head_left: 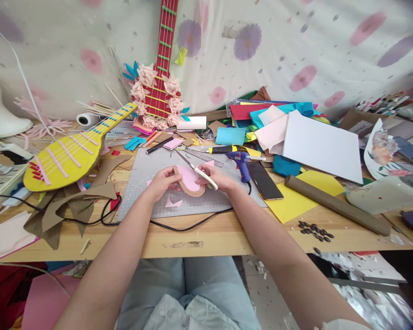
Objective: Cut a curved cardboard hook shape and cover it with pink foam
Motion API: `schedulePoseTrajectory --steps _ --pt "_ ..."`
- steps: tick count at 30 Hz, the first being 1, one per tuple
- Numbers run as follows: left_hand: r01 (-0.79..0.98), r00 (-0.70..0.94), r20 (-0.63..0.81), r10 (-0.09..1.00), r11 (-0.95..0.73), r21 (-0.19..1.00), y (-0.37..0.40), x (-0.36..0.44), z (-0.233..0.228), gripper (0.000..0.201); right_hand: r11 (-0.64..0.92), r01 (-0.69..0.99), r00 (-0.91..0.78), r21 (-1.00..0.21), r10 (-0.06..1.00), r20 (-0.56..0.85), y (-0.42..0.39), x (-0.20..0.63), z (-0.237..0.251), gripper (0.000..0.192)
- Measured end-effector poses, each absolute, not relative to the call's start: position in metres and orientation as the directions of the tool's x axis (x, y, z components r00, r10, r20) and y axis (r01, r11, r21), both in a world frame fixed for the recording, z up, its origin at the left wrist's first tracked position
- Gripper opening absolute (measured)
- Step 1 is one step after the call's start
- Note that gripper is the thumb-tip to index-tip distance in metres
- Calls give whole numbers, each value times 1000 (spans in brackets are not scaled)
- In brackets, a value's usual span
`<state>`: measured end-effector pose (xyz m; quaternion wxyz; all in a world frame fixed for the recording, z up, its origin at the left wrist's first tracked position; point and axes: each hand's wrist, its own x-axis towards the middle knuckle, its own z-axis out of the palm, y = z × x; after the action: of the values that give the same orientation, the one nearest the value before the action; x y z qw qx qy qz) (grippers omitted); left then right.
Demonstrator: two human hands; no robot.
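Note:
My left hand grips the left edge of a rounded cardboard piece faced with pink paper. My right hand holds scissors with white handles; their blades point up and to the left, across the upper part of the pink paper. The fingers of that hand also lie close to the right edge of the piece, and whether they touch it is hard to make out. Both hands are over a grey cutting mat, where a pink paper scrap lies just below the piece.
A purple glue gun and a black phone lie right of my hands. Its dark cord crosses the mat's front. A yellow cardboard lute and a red one stand behind. Brown scraps lie left, a tube right.

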<state>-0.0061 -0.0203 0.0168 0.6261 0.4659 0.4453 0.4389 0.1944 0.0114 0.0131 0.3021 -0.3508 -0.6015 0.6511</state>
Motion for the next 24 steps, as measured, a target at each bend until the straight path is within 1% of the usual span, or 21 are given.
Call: schedulePoseTrajectory --steps 2,3,7,9,11,13,15,17,19,20,22,24 --pt "-114 222 -177 959 206 972 -20 -6 16 30 -87 -10 -534 -996 843 -69 13 196 13 42" --pt "-126 195 -181 964 207 970 -20 -6 15 29 -82 -32 -497 -996 866 -55 14 197 13 42" --pt "-264 -64 -147 987 125 956 -16 -4 14 22 -48 -84 -351 -995 936 -15 15 195 15 42" --pt "-323 -130 -159 979 110 940 -14 -1 13 19 -28 -90 -306 -996 952 1 14 189 14 43" --pt "-361 -117 -191 975 138 922 -14 2 12 16 -28 -102 -253 -994 967 -1 13 182 13 45" --pt "-377 -66 -226 972 185 908 -16 5 12 14 -41 -127 -196 -991 980 -15 12 176 11 45" --pt "-357 20 -250 968 241 902 -17 4 13 15 -49 -161 -144 -986 989 -26 13 174 10 46" --pt "-306 141 -280 949 311 900 -18 1 16 17 -55 -176 -116 -983 993 -35 15 177 10 46" --pt "-273 243 -308 920 369 889 -18 -5 20 23 -56 -168 -137 -984 990 -33 16 182 12 45" --pt "-275 259 -311 915 378 884 -18 -9 22 27 -56 -158 -172 -986 985 -28 17 185 14 44" --pt "-282 213 -287 934 340 897 -17 -16 24 30 -49 -116 -263 -992 965 -17 15 190 17 41" --pt "-234 184 -273 944 311 921 -16 -20 25 28 -41 -28 -342 -999 939 -28 12 191 20 39"
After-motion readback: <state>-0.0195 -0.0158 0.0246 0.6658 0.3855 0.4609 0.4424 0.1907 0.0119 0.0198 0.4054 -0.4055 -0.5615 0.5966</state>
